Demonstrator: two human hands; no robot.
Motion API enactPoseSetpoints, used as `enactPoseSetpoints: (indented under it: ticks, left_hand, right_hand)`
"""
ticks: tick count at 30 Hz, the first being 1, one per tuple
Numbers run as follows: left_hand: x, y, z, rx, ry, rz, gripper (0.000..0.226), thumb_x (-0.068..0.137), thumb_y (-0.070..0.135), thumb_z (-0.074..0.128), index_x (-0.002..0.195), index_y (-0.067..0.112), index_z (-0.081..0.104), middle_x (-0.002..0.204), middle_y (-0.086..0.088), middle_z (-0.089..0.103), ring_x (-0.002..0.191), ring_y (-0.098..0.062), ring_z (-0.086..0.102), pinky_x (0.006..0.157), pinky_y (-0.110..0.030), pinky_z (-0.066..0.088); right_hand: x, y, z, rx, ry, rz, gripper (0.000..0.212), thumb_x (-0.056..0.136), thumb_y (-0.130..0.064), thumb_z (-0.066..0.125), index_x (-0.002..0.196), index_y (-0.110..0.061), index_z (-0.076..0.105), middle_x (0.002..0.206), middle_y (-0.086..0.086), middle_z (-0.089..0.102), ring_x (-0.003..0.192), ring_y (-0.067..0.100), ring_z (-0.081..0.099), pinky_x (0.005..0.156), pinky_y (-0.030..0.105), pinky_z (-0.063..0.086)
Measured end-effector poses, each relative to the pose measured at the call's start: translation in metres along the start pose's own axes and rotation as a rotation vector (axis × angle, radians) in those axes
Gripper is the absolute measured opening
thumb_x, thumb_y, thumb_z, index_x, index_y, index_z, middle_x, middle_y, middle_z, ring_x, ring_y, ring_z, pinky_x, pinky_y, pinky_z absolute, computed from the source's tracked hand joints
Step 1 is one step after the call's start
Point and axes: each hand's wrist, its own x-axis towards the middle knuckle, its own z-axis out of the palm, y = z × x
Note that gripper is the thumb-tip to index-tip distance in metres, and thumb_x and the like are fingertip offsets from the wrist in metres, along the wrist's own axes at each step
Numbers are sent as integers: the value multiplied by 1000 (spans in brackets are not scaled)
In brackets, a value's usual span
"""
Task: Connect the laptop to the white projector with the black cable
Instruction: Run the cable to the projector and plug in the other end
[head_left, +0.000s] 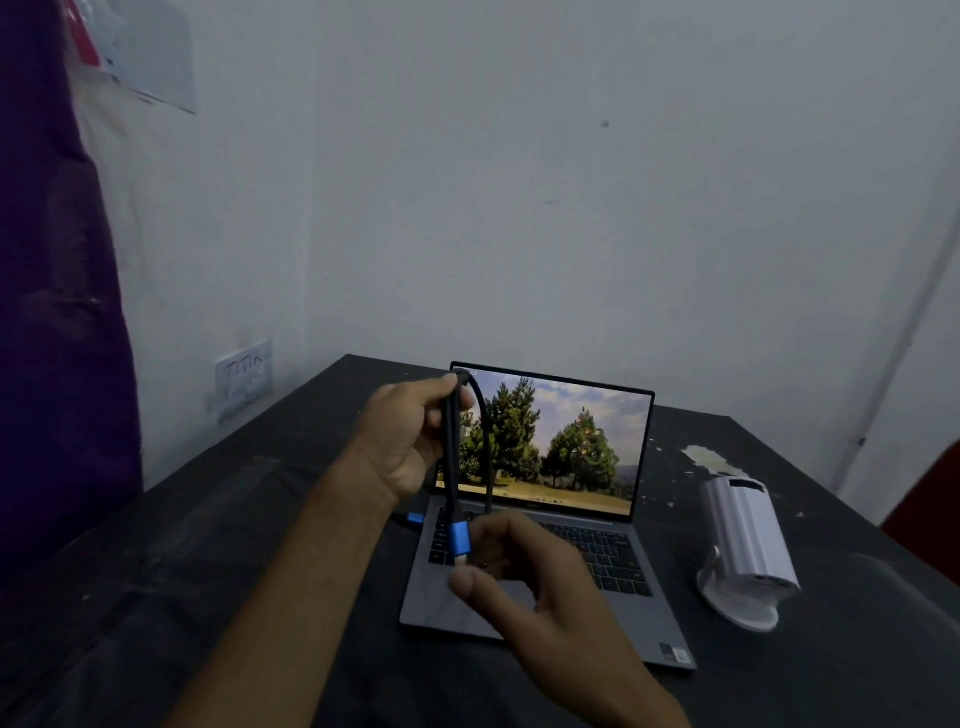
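An open grey laptop (571, 566) with trees on its screen sits on the dark table (208, 545). To its right stands the white projector (745, 545) on a white base. My left hand (410, 441) holds the folded black cable (452, 452) up in front of the screen's left side. One blue-sleeved plug (460, 540) hangs down to my right hand (524, 582), whose thumb and fingers are curled just under and beside it. A second blue plug (415, 519) sits at the laptop's left edge, beside my left wrist.
A white wall rises behind the table, with a socket plate (244, 379) low on the left. Purple fabric (57, 312) hangs at the far left. White paint patches (701, 454) mark the table behind the projector. Something red (930, 499) shows at the right edge.
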Motion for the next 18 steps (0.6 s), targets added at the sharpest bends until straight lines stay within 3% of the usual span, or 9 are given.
enactPoseSetpoints:
  ticks: [4, 7, 13, 15, 18]
  left_hand:
    - [-5, -6, 9, 63, -33, -8, 31, 104, 22, 60, 80, 4, 70, 54, 5, 62, 43, -6, 47, 47, -24, 50]
    - [-9, -9, 12, 119, -57, -9, 31, 103, 30, 62, 84, 7, 71, 65, 1, 68, 50, -9, 52, 45, -23, 48]
    - [-9, -10, 13, 115, -87, -11, 24, 102, 27, 64, 91, 9, 72, 73, -3, 70, 54, -10, 52, 49, -23, 52]
    - [-8, -12, 12, 175, -112, 9, 21, 102, 23, 64, 94, 6, 71, 70, -3, 63, 53, -10, 49, 52, -24, 50]
    - [-7, -15, 11, 293, -134, 39, 12, 101, 15, 65, 98, 4, 69, 73, -5, 65, 49, -9, 48, 49, -23, 48]
  right_hand:
    - [-1, -5, 5, 118, 35, 63, 9, 97, -27, 72, 100, -19, 71, 85, 6, 75, 82, 21, 74, 80, 38, 62]
    - [-1, -8, 4, 318, 68, 121, 4, 97, -14, 69, 100, -12, 69, 81, 9, 75, 77, 21, 76, 77, 37, 63]
    - [3, -9, -2, 668, 101, 191, 22, 88, -16, 64, 105, -4, 70, 89, 21, 76, 76, 34, 74, 67, 36, 58]
    - [5, -10, -6, 723, 107, 209, 23, 90, -24, 68, 108, -11, 75, 85, 17, 73, 70, 30, 71, 62, 35, 56]
    - [7, -9, -12, 579, 135, 172, 20, 98, -36, 69, 106, -20, 78, 63, 1, 59, 56, 18, 57, 57, 30, 47]
